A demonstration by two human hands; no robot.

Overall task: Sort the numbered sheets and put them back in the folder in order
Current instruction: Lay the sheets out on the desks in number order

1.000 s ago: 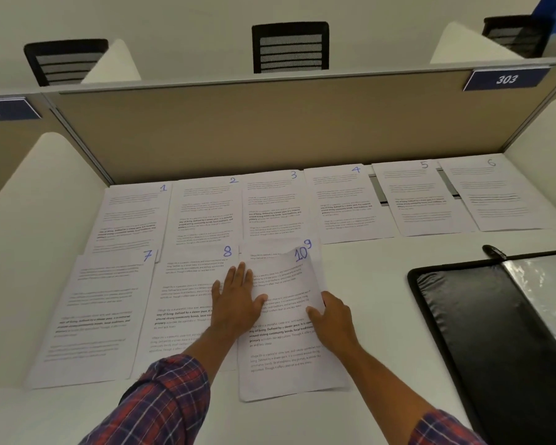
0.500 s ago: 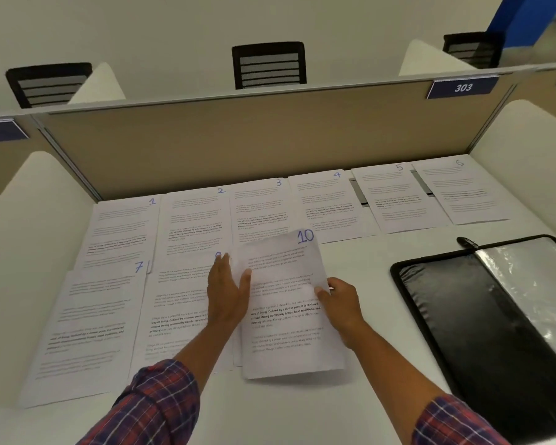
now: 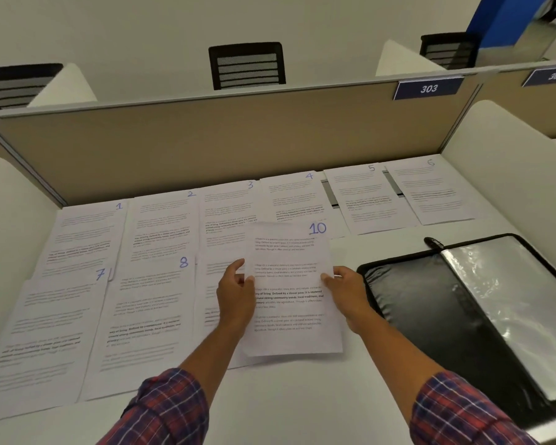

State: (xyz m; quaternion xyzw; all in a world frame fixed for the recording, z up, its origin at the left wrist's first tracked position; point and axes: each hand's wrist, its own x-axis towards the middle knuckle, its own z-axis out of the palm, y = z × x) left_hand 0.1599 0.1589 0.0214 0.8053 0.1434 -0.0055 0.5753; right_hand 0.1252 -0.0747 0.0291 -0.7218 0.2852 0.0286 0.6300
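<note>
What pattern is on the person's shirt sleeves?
Red and blue plaid sleeves, clearest in the head view.

We are looking across a white desk point(image 3: 302, 396) at a tan partition point(image 3: 206, 146) standing at twelve o'clock. A black chair point(image 3: 247, 65) is showing above it, and a blue plate reading 303 point(image 3: 428, 88) is hanging at one o'clock.

- An office or study hall with numbered cubicle desks.
- A tan partition panel point(image 3: 206, 146) backs the white desk point(image 3: 302, 399), flanked by curved white side dividers point(image 3: 507, 149).
- Blue number plates read 303 point(image 3: 428, 88) and 302 point(image 3: 554, 76).
- Black mesh-backed office chairs point(image 3: 247, 66) stand beyond.
</note>
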